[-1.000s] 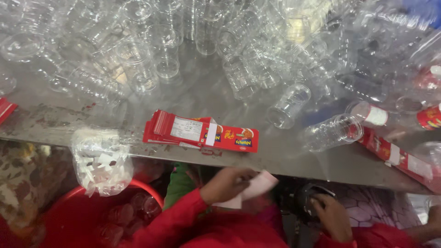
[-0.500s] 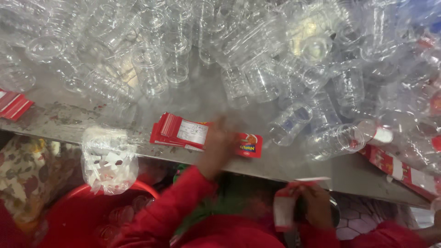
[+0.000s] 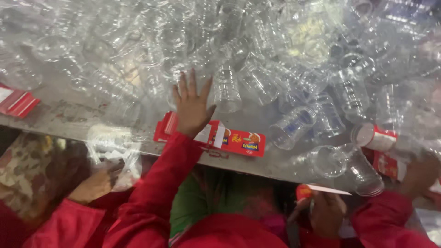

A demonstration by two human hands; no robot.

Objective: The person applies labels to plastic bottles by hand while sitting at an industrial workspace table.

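Head view: the left hand point(image 3: 192, 104) reaches out over a grey metal table point(image 3: 69, 117) with its fingers point(image 3: 183, 87) spread wide, grasping nothing. Its wrist passes above a flattened red carton point(image 3: 229, 138) that lies near the table's front edge, and the fingertips come close to a clear plastic jar point(image 3: 227, 87) at the edge of a great heap of clear plastic jars point(image 3: 285, 50) that covers the far part of the table. Whether the fingertips touch a jar I cannot tell.

The right hand point(image 3: 327, 212) is low, below the table edge, clenched on a thin white-and-red label point(image 3: 321, 189) that sticks out level from its grip.

Another flattened red carton point(image 3: 17, 102) lies at the left edge of the table. A jar wrapped in a red-and-white label point(image 3: 374, 137) lies on its side at the right, just beside open clear jars point(image 3: 328, 160). A crumpled clear plastic bag point(image 3: 110, 147) hangs at the front edge.

Two more hands belong to other people: one point(image 3: 94, 186) under the bag at lower left, one point(image 3: 419, 174) at the far right by the table edge. All the sleeves point(image 3: 156, 193) are red.
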